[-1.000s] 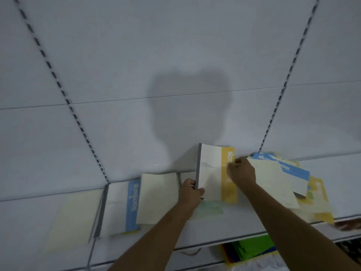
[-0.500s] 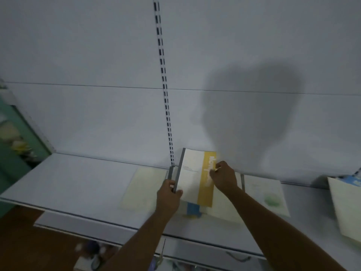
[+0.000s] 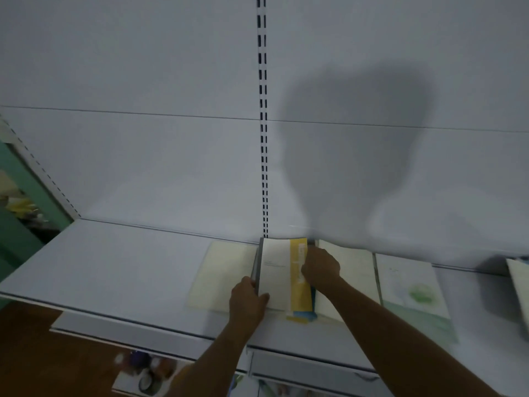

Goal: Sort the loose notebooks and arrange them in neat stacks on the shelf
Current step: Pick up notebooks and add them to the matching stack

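Both hands hold a white notebook with a yellow band down its right side and a grey spine (image 3: 279,272), which sits near the middle of the white metal shelf (image 3: 120,267), close against the white back panel (image 3: 143,156). The left hand (image 3: 247,300) grips the notebook's lower left corner at about 7 o'clock, thumb curled over the cover and fingers behind the spine. The right hand (image 3: 319,267) pinches its right edge at about 3 o'clock, fingertips on the yellow band. Beneath the notebook's lower edge, at 6 o'clock, a blue and yellow cover (image 3: 303,316) shows. A pale cream flat notebook (image 3: 221,275) lies touching or just beside it at 9 o'clock. At 3 o'clock, beyond the right hand, lies another cream notebook (image 3: 353,270), then a white notebook with a green blot and a green lower band (image 3: 415,293). A black-slotted upright strip (image 3: 262,110) runs down the back panel, ending at 12 o'clock just behind the held notebook.
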A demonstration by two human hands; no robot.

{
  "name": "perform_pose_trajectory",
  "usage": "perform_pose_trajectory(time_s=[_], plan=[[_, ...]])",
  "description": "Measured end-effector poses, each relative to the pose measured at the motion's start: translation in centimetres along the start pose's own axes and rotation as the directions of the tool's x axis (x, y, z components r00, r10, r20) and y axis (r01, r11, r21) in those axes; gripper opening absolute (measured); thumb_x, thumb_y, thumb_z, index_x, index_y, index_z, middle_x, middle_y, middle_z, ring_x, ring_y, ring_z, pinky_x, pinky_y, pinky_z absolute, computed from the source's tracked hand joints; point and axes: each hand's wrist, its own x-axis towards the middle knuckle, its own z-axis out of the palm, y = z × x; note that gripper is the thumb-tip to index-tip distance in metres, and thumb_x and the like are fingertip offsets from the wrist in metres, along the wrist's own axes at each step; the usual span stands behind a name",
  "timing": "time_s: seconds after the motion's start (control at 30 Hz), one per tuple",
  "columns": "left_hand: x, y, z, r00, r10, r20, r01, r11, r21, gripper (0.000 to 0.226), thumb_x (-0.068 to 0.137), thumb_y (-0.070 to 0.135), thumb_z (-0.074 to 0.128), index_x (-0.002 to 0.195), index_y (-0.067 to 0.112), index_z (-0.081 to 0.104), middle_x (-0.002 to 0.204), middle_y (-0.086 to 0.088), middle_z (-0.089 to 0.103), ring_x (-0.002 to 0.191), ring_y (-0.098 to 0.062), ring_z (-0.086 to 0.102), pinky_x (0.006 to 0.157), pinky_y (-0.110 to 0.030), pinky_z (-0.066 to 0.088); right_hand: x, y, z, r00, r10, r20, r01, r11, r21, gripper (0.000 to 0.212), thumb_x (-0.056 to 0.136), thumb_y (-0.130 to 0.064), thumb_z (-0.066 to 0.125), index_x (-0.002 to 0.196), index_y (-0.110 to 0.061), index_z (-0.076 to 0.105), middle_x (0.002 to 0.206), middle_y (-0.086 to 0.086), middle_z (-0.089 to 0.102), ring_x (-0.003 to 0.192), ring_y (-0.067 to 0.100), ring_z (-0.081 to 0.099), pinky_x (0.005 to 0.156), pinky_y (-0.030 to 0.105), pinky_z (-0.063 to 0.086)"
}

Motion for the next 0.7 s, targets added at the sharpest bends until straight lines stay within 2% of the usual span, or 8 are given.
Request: perform_pose_trajectory(time_s=[0.07, 0.17, 0.27, 0.4, 0.6, 0.7], plan=[[0.0, 0.0, 0.3, 1.0, 0.021, -0.004, -0.021, 0.998, 0.064, 0.036, 0.084, 0.028, 0.068, 0.108, 0.007, 0.053, 0.108, -0.009, 0.061, 0.098, -0.022, 0.06, 0.08, -0.029, 0.048, -0.1, 0.1, 0.4, 0.999, -0.031, 0.027, 0.032, 0.999, -0.036, 0.029, 0.086, -0.01, 0.048, 0.114, -0.015, 0.053, 0.113, 0.003, 0.061, 0.103, 0.022, 0.06, 0.082, 0.032, 0.049], [-0.2, 0.0, 0.6, 0.999, 0.048, 0.006, -0.049, 0.987, 0.156, 0.038, 0.088, 0.033, 0.062, 0.114, 0.008, 0.05, 0.114, -0.008, 0.056, 0.106, -0.023, 0.056, 0.088, -0.031, 0.045, -0.5, 0.6, 0.9, 0.992, -0.121, 0.047, 0.128, 0.972, -0.197, 0.029, 0.088, -0.012, 0.048, 0.117, -0.016, 0.051, 0.117, 0.006, 0.058, 0.107, 0.023, 0.058, 0.084, 0.034, 0.049], [-0.5, 0.1, 0.9, 0.998, 0.056, 0.016, -0.058, 0.979, 0.196, 0.037, 0.091, 0.035, 0.058, 0.114, 0.009, 0.049, 0.116, -0.008, 0.053, 0.107, -0.021, 0.053, 0.087, -0.027, 0.041, -0.9, 1.5, 1.2, 0.975, -0.218, 0.035, 0.218, 0.93, -0.296, 0.035, 0.088, -0.009, 0.05, 0.122, -0.014, 0.048, 0.12, 0.008, 0.055, 0.109, 0.025, 0.054, 0.086, 0.036, 0.047], [-1.0, 0.2, 1.2, 0.997, 0.076, 0.022, -0.079, 0.974, 0.211, 0.034, 0.093, 0.034, 0.054, 0.114, 0.009, 0.048, 0.118, -0.008, 0.05, 0.106, -0.019, 0.052, 0.085, -0.023, 0.04, -1.0, 2.4, 1.3, 0.967, -0.253, 0.025, 0.249, 0.923, -0.292, 0.032, 0.088, -0.006, 0.048, 0.12, -0.014, 0.048, 0.122, 0.007, 0.051, 0.11, 0.025, 0.051, 0.086, 0.036, 0.045], [-1.5, 0.5, 1.3, 0.999, 0.049, -0.015, -0.044, 0.97, 0.241, 0.037, 0.093, 0.034, 0.055, 0.119, 0.008, 0.046, 0.12, -0.008, 0.048, 0.107, -0.021, 0.054, 0.087, -0.028, 0.045, -1.4, 3.3, 0.9, 0.956, -0.291, 0.041, 0.29, 0.915, -0.281, 0.031, 0.087, -0.005, 0.049, 0.117, -0.012, 0.049, 0.121, 0.007, 0.05, 0.108, 0.025, 0.05, 0.086, 0.038, 0.046], [-2.0, 1.0, 1.4, 0.997, 0.042, -0.068, -0.023, 0.964, 0.265, 0.041, 0.092, 0.039, 0.054, 0.119, 0.011, 0.043, 0.119, -0.007, 0.047, 0.107, -0.021, 0.052, 0.083, -0.03, 0.048, -2.0, 3.6, 1.0, 0.952, -0.301, 0.048, 0.305, 0.93, -0.208, 0.032, 0.086, -0.007, 0.049, 0.118, -0.014, 0.049, 0.122, 0.006, 0.049, 0.109, 0.025, 0.049, 0.087, 0.038, 0.047]])
